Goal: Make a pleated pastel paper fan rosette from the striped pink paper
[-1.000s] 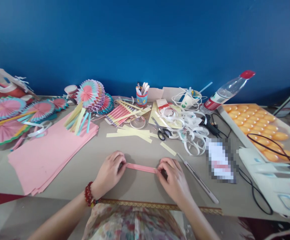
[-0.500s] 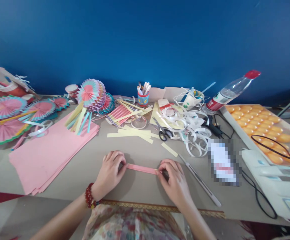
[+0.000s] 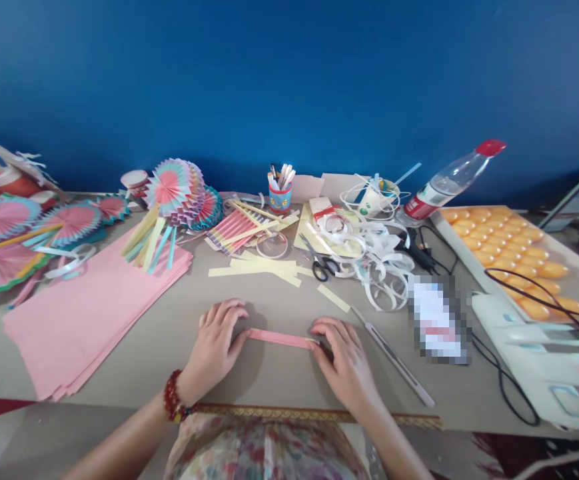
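Observation:
A narrow folded strip of pink paper (image 3: pixel 280 339) lies crosswise just above the tabletop's front part, between my two hands. My left hand (image 3: pixel 219 340) grips its left end at the thumb tip, with the other fingers arched above. At the right end, my right hand (image 3: pixel 342 357) has its thumb against the strip, and a pale yellow tip shows there. How the fingertips meet behind the paper is partly hidden. Right of my right hand rests a slim grey craft knife (image 3: pixel 394 360). A short pale yellow strip (image 3: pixel 333 297) lies just beyond that hand.
Pink sheets (image 3: pixel 94 307) are stacked at left, near pleated paper rosettes (image 3: pixel 169 190). Yellow strips (image 3: pixel 262 268), scissors (image 3: pixel 325 267) and curled white ribbon (image 3: pixel 384 273) lie ahead. A bottle (image 3: pixel 444 187) leans at back right, beside a tray of orange ovals (image 3: pixel 504 247) and black cables.
The upper fingers of both hands have loosened and lifted slightly from the strip's ends. The strip stays nearly in place, while the view has shifted a little to the right.

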A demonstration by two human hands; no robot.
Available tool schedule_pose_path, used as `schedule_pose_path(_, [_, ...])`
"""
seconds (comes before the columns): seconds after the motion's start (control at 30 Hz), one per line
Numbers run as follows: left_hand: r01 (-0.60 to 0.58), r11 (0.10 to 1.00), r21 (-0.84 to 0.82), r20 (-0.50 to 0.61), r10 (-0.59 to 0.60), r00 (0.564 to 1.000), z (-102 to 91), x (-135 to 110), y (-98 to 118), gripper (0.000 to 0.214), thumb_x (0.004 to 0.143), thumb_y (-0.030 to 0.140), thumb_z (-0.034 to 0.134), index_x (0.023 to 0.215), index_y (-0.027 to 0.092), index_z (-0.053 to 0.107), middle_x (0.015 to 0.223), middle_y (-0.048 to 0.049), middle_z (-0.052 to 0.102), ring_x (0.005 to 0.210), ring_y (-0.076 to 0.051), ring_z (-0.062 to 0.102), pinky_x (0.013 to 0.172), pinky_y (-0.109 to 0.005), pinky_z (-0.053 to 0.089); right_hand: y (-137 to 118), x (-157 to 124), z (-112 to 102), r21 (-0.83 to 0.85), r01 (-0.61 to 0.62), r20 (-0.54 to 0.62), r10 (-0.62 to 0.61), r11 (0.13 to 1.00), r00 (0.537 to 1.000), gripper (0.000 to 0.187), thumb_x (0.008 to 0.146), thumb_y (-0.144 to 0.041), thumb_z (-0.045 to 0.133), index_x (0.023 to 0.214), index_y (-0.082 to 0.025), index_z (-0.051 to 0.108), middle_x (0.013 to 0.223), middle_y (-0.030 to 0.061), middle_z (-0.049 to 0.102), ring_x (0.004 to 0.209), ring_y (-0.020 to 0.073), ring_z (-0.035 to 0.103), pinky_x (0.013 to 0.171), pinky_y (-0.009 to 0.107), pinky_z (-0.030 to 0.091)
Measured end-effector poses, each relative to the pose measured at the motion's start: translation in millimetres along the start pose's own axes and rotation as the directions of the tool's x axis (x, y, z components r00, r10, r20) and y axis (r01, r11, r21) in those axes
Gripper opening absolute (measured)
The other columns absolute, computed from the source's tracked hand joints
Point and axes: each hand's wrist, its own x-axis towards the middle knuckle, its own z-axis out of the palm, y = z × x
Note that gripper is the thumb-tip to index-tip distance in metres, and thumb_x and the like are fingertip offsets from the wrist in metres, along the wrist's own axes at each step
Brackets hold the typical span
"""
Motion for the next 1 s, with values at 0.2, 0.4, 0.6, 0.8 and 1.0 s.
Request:
schedule_pose_path(0.2, [-0.011,1.0,-0.012,-0.004,0.011,1.0,1.3,0.0,-2.1,0.014,0.093,0.027,0.051,0.105,0.023,0.054,0.122,-0.0102,0.06,0.111,-0.027,0.055,0.085,-0.039,0.044,0.5,-0.3,-1.5,-0.028,0.0,-0.005,0.0,1.0,1.0,0.015,0.095,-0.024,0.047,0.105,-0.022,0.058,0.108,0.0093,0.063,0.102,0.0241,0.058,0.088,0.037,0.046])
schedule_pose_path(0.4, [-0.004,1.0,-0.027,0.021,0.005,1.0,-1.4,1.3,0.7,0.014,0.093,0.024,0.051,0.107,0.023,0.054,0.124,-0.0103,0.058,0.11,-0.027,0.053,0.087,-0.041,0.043,-1.2,0.9,-7.5,-0.05,0.029,0.056,-0.027,0.998,0.998,0.027,0.093,-0.016,0.045,0.111,-0.024,0.063,0.115,0.009,0.062,0.106,0.0236,0.057,0.089,0.037,0.048])
schedule_pose_path(0.6, [0.005,0.999,-0.032,0.073,-0.003,0.997,-1.6,2.0,3.5,0.016,0.093,0.02,0.05,0.107,0.025,0.056,0.126,-0.0084,0.056,0.114,-0.028,0.05,0.087,-0.043,0.042,-0.6,-1.5,-5.8,-0.174,0.186,0.155,-0.16,0.967,0.975,0.064,0.082,0.003,0.038,0.126,-0.037,0.062,0.141,0.0057,0.048,0.121,0.0258,0.048,0.095,0.044,0.045])
schedule_pose_path(0.8, [0.003,0.999,-0.032,0.071,-0.001,0.997,-3.0,2.9,7.0,0.017,0.093,0.019,0.049,0.106,0.025,0.058,0.127,-0.008,0.056,0.115,-0.027,0.049,0.087,-0.042,0.043,5.2,0.4,-4.9,-0.249,0.302,0.23,-0.247,0.92,0.941,0.07,0.081,0.003,0.047,0.131,-0.043,0.057,0.146,0.0031,0.048,0.122,0.0266,0.048,0.097,0.045,0.043])
schedule_pose_path(1.0, [-0.004,1.0,-0.016,0.064,0.005,0.998,-2.7,2.9,3.9,0.018,0.093,0.019,0.049,0.105,0.026,0.061,0.126,-0.0082,0.057,0.116,-0.027,0.05,0.088,-0.043,0.045,4.5,-1.4,-4.8,-0.294,0.309,0.24,-0.243,0.905,0.94,0.068,0.08,0.001,0.052,0.133,-0.041,0.056,0.146,0.0021,0.05,0.124,0.0257,0.048,0.098,0.042,0.042])
